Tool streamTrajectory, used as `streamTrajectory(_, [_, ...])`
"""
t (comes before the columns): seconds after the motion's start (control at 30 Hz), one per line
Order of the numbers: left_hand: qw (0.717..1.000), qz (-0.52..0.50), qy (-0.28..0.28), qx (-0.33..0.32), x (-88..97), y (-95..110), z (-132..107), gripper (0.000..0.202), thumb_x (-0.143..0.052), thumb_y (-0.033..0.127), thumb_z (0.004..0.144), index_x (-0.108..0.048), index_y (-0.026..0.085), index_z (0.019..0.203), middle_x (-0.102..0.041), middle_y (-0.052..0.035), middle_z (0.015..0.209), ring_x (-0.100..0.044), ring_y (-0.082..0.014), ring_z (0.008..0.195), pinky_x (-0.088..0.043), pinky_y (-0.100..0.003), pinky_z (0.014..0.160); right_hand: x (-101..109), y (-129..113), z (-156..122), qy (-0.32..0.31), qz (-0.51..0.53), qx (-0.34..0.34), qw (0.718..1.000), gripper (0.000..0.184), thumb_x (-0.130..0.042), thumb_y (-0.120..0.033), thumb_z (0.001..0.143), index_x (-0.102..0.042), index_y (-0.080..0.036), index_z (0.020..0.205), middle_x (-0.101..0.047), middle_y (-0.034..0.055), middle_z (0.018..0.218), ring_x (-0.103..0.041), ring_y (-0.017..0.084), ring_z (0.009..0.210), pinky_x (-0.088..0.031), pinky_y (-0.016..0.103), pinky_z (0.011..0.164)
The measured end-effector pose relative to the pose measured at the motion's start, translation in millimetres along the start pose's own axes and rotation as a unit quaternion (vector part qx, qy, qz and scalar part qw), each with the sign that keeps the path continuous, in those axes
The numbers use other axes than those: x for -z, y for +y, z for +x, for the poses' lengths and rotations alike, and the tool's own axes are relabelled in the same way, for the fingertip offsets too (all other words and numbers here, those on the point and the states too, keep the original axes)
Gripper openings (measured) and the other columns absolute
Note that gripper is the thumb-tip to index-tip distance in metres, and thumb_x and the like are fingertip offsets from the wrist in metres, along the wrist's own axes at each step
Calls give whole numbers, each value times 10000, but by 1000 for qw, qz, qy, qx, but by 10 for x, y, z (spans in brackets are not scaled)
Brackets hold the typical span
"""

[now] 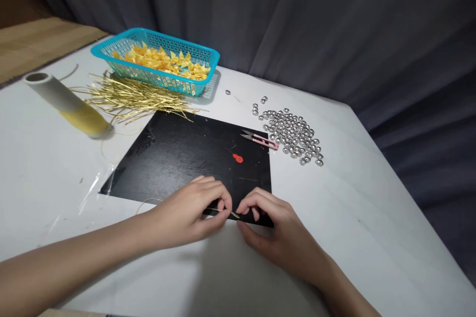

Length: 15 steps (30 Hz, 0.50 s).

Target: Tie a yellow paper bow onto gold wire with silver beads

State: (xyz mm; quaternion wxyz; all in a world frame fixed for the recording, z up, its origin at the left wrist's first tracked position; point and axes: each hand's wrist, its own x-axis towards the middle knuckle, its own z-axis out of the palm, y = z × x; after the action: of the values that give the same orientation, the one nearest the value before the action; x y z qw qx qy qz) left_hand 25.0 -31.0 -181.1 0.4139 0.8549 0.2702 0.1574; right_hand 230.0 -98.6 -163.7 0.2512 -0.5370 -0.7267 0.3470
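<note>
My left hand and my right hand meet at the near edge of a black mat on a white table. Both are closed in a pinch on a thin gold strip held between their fingertips. A thin thread trails off to the left from my left hand. A small red piece lies on the mat just beyond my hands, and pink thread snips lie at the mat's far right corner.
A heap of silver beads lies right of the mat. Behind it, a pile of gold strips and a teal basket of yellow folded pieces. A spool of pale thread lies at the left. A grey curtain hangs behind the table.
</note>
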Motion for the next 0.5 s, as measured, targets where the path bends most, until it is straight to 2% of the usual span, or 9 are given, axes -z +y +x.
streamTrajectory(0.13, [1000, 1, -2, 1, -4, 0, -1, 95, -517, 158, 899, -586, 197, 848, -654, 8, 802, -584, -156, 776, -387, -278, 751, -16, -24, 15, 15, -1, 5, 1000, 157, -564, -74, 784, -578, -218, 846, -564, -10, 761, -507, 136, 673, -418, 251, 626])
streamTrajectory(0.5, [1000, 2, -2, 1, -6, -2, 6, 87, -524, 156, 897, -585, 196, 850, -651, 11, 797, -585, -154, 776, -385, -280, 754, -28, -15, 14, 9, -4, -4, 1000, 146, -559, -73, 790, -580, -213, 826, -551, -11, 754, -494, 134, 671, -411, 251, 635])
